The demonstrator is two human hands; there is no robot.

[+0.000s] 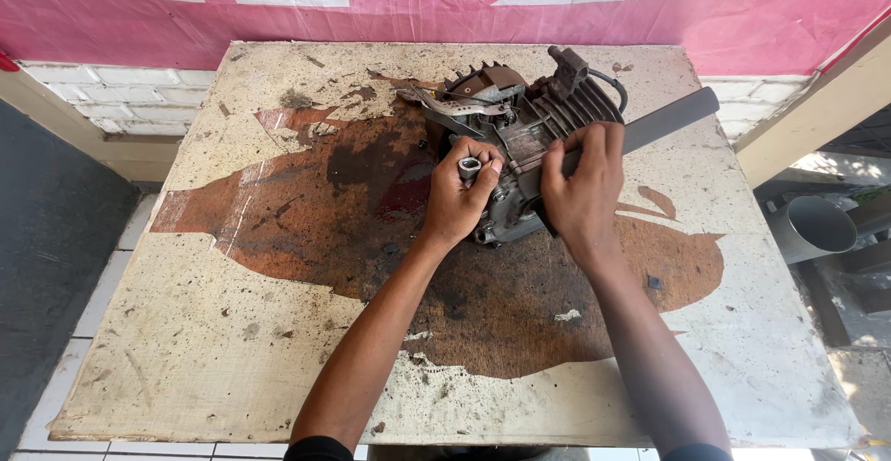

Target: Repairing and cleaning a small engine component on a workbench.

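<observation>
Nearest, two bare forearms reaching up over a worn wooden tabletop [232, 331], its paint flaked off to a brown, oil-stained patch. Left hand [459, 196] closed around a small grey metal sleeve [470, 167], pinched at the near-left side of the small engine [520, 136]. Right hand [583, 187] pressed flat over the engine's near-right side, fingers curled on a dark tool handle [664, 125] running out to the far right. Likely risks: sleeve slipping from greasy fingers and rolling off the board; engine shifting under sideways leverage, unclamped as it looks. Beyond the engine, a white brick ledge [111, 99] and pink banner [445, 6]; right of it, a grey pipe end [817, 227].
</observation>
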